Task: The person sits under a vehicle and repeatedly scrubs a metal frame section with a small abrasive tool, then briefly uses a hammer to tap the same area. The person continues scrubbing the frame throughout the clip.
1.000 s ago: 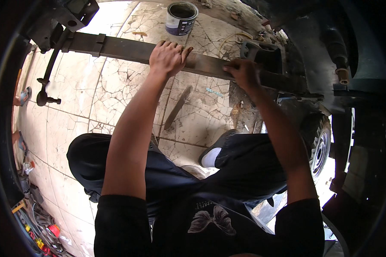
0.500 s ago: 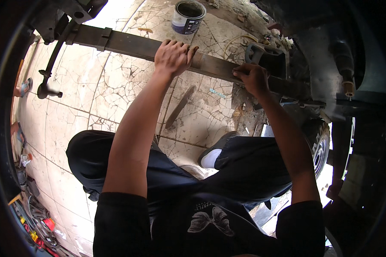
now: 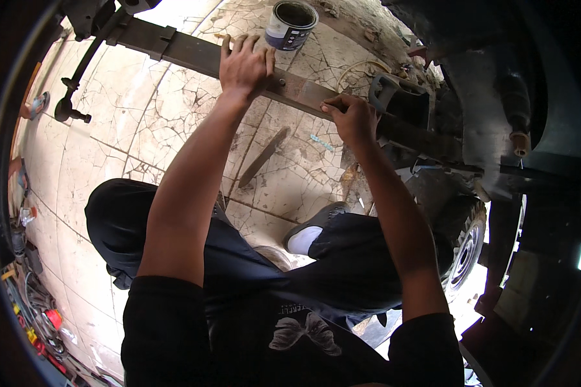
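Note:
A long dark flat metal bar [image 3: 197, 60], like a vehicle's leaf spring, runs slantwise across the far side, with a clamp band [image 3: 164, 42] near its left end. My left hand [image 3: 246, 69] lies over the bar's middle, its fingers stretched apart past the far edge. Just right of it a small round stud or hole [image 3: 281, 82] shows in the bar's face. My right hand [image 3: 355, 119] is at the bar farther right, thumb and fingertips pinched together by its surface. Whatever the pinch may hold is too small to make out.
An open paint can [image 3: 292, 26] stands beyond the bar on cracked floor tiles. A loose flat strip [image 3: 265, 157] lies before my feet. A rod with a joint [image 3: 71, 109] hangs at left. A wheel [image 3: 466, 251] is at right, tools [image 3: 42, 329] at lower left.
My left hand has slid left along the bar and its fingers have spread, baring the stud or hole. My right hand has also moved left, still pinched. The whole view has shifted slightly.

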### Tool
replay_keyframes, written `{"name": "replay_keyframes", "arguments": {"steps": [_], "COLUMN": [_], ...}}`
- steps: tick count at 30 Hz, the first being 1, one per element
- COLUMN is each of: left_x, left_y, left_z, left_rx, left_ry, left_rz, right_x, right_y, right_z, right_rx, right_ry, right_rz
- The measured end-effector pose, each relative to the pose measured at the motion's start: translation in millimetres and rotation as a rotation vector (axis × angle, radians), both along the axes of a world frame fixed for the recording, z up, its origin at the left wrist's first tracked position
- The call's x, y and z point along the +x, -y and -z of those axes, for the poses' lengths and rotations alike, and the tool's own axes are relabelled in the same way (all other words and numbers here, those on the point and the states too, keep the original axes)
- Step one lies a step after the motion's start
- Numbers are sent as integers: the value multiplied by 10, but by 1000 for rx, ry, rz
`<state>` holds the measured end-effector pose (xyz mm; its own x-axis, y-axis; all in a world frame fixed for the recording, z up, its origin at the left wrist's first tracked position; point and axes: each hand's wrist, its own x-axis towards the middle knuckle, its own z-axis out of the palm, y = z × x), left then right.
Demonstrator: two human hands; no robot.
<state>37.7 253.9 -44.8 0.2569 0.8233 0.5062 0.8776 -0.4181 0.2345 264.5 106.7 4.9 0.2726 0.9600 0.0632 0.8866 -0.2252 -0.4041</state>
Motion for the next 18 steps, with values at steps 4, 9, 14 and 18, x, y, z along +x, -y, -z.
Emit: {"name": "replay_keyframes", "arguments": {"steps": [4,9,14,18], "left_x": [75,77,65,30], "left_y": [121,98,119,124], "left_z": [24,-4,6,3], "left_rx": [72,93,85,89], "left_ry": [129,87,104,174], "left_rz": [49,31,46,95], "right_x": [-163,-482,-329,-284], "right_y": [-257,-656,-235,-190], "right_z": [144,138,60,157], "right_rx": [2,35,20,84], "right_ry": [-15,-120,-59,-29], "right_rz": [53,87,42,11]}}
